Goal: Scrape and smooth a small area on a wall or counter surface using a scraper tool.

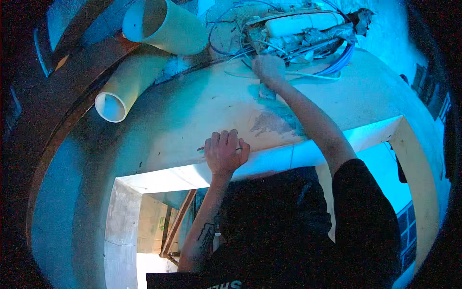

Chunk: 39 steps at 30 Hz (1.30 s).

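Low on the pale surface (pixel 207 113), just past the edge of the opening, my left hand (pixel 224 153) is closed with its knuckles up. A thin dark rod (pixel 200 149) pokes out on both sides of its fingers. Farther off and to the right, my right hand (pixel 269 70) is closed and slightly blurred, close to a heap of cables. A flat greyish piece (pixel 267 92) shows just below that hand; its kind is unclear. A darker rough patch (pixel 274 123) marks the surface between my two arms.
Blue and white cables (pixel 339 62) lie bundled at the far right, with a white cylinder (pixel 305 23) among them. Two wide pale pipes, an upper one (pixel 185 30) and a lower one (pixel 132 86), stand at the far left. A rectangular opening with white edges (pixel 163 179) lies nearer me.
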Tool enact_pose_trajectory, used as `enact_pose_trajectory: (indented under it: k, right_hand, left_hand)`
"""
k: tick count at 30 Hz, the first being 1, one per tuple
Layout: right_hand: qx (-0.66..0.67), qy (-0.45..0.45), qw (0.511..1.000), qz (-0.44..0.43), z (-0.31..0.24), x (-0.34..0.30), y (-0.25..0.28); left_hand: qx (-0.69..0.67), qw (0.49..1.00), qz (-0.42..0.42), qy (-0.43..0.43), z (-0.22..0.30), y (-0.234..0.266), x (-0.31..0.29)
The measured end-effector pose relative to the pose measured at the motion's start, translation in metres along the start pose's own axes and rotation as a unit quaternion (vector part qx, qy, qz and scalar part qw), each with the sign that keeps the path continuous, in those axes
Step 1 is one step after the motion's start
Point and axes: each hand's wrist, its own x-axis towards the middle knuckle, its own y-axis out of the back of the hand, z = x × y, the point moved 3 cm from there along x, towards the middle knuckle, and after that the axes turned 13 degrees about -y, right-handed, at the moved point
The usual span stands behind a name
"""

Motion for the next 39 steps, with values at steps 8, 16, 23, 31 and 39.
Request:
enact_pose_trajectory:
  k: [8,16,23,31,39]
  right_hand:
    - [0.035,-0.003,0.999,0.01,-0.008,-0.015,0.005]
    - [-0.084,0.071,0.994,-0.003,0.016,-0.011,-0.045]
    - [0.052,-0.082,0.995,0.012,0.001,0.019,0.021]
    - [0.012,-0.068,0.997,-0.039,-0.006,0.015,0.024]
    - [0.032,-0.061,0.997,0.021,0.001,0.014,0.015]
  left_hand:
    - [0.001,1.0,-0.011,-0.007,0.002,-0.002,0.002]
    - [-0.003,1.0,-0.002,-0.017,0.006,-0.001,0.009]
    - [0.011,1.0,-0.024,-0.004,0.001,0.0,0.001]
    - [0.012,0.999,-0.04,0.001,-0.001,-0.002,-0.001]
    - [0.007,0.999,-0.032,0.007,0.0,0.001,0.0]
